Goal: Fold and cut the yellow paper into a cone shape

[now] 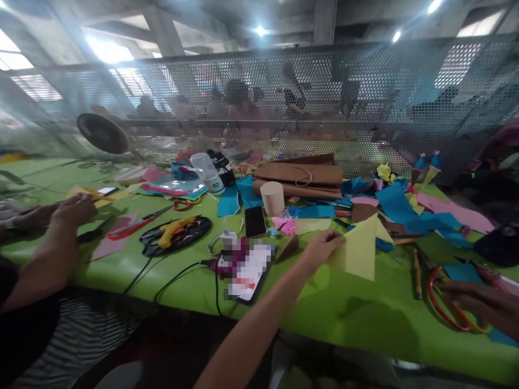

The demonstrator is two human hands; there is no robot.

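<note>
My left hand (322, 251) reaches in from the bottom centre and pinches a folded piece of pale yellow paper (360, 248) by its left edge. The paper is held up above the green table, a pointed corner hanging down. At the far right, my right hand (480, 300) is at the red-handled scissors (436, 308), its fingers over the loops; the exact grip is blurred and partly cut off by the frame edge. Beside the scissors lies a pencil (417, 273). Blue paper scraps (464, 273) lie close to that hand.
A phone (251, 275) with cables and a dark phone (255, 221) lie left of my forearm. Behind are a beige cylinder (272, 199), brown sheets (300, 175) and a bottle (207, 174). A co-worker's hands (77, 210) handle yellow paper at left, near more scissors (138, 222).
</note>
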